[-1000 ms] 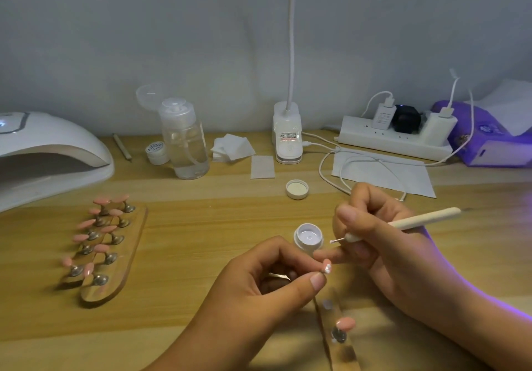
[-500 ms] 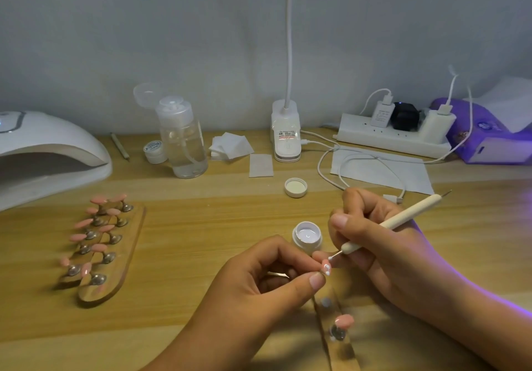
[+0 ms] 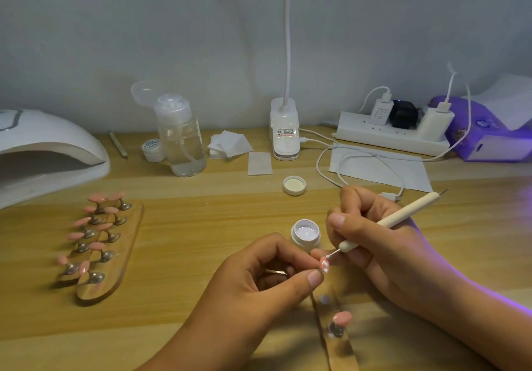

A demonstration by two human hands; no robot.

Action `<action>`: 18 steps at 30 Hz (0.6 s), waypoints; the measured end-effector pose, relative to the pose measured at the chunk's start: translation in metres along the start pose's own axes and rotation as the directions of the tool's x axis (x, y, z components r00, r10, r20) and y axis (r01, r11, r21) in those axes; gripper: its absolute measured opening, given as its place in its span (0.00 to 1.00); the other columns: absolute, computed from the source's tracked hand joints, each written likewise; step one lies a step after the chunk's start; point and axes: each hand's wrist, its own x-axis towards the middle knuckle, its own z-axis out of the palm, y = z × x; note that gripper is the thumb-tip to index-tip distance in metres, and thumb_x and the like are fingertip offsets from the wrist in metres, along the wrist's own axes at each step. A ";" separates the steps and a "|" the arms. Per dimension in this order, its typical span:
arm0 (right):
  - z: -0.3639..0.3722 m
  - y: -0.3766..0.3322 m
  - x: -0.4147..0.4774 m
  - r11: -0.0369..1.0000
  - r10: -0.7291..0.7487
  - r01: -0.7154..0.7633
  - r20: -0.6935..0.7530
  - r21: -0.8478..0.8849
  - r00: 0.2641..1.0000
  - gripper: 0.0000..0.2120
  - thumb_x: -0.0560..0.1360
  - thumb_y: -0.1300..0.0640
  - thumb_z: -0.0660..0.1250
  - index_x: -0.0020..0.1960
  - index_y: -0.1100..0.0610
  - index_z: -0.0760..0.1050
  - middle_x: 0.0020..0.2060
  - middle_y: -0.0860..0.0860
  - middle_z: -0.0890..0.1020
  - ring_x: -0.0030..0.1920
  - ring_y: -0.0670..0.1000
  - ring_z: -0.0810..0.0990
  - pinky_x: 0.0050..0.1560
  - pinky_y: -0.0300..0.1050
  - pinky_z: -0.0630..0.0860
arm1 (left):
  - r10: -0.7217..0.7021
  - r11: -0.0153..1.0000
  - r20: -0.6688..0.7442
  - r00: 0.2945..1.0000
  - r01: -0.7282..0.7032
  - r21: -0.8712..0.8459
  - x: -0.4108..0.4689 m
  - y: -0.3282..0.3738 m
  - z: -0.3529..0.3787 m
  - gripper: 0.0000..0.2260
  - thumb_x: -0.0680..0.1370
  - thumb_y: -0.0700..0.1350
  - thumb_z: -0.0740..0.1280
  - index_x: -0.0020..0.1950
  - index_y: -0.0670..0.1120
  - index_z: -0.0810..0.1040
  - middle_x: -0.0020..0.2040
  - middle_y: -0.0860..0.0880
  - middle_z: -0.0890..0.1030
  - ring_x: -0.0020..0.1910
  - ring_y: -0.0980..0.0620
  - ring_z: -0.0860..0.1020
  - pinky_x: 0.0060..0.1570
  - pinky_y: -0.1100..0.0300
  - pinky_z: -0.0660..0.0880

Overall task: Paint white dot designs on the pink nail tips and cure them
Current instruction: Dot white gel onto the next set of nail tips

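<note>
Dotting tool (image 3: 388,221) gripped in right hand (image 3: 383,252) slants leftward from it onto pink nail tip (image 3: 324,264) pinched by left hand (image 3: 259,284).

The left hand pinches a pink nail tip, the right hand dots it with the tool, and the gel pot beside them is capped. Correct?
Not capped: the head view shows the gel pot open, a white lid lying apart behind it. Rest holds.

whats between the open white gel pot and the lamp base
In the head view, the loose white lid lies between gel pot and lamp base.
</note>
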 end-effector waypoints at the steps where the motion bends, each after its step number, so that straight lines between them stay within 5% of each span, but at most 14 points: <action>1: 0.000 0.000 0.000 1.000 0.004 -0.004 -0.002 0.003 1.000 0.11 0.64 0.58 0.71 0.28 0.55 0.70 0.23 0.51 0.70 0.23 0.43 0.69 0.28 0.34 0.75 | -0.001 1.000 -0.001 1.000 0.001 -0.001 0.000 0.000 0.000 0.09 0.62 0.53 0.74 0.39 0.52 0.83 0.43 0.47 0.85 0.47 0.52 0.79 0.47 0.63 0.76; 18: 0.000 -0.001 0.000 1.000 0.021 -0.021 0.013 -0.005 1.000 0.11 0.64 0.58 0.71 0.28 0.53 0.70 0.23 0.49 0.72 0.24 0.43 0.71 0.29 0.36 0.76 | 0.016 1.000 0.015 1.000 -0.016 0.002 0.000 0.002 0.000 0.08 0.63 0.52 0.74 0.39 0.52 0.83 0.42 0.52 0.85 0.42 0.55 0.79 0.43 0.66 0.75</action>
